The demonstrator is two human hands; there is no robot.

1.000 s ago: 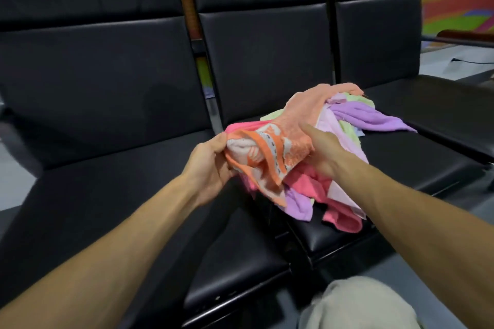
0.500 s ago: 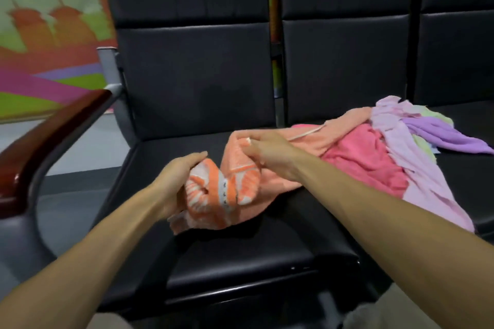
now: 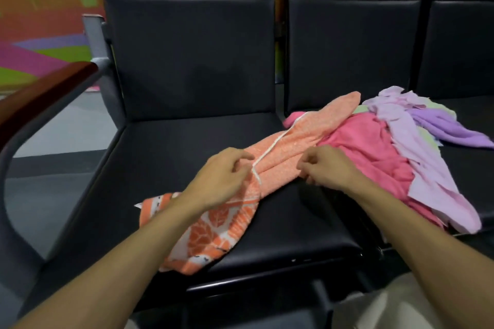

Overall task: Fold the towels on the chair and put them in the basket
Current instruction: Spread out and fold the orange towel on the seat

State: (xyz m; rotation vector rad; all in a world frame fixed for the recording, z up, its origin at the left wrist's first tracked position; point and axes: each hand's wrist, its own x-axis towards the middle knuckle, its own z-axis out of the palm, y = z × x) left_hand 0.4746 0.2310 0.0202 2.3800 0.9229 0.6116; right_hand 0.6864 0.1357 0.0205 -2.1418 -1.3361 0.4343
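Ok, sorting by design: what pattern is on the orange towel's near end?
The orange towel shows orange leaf shapes on white there, clearest in the head view.

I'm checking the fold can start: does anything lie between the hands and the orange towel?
Nothing visible does. The left hand and right hand both pinch the orange towel on the chair seat. Its far end rests on the pink towel. No basket is in view.

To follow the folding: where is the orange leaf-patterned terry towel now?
Head view: the orange leaf-patterned terry towel lies diagonally across the left black padded seat, held by the left hand and right hand; its far end overlaps the pink terry towel.
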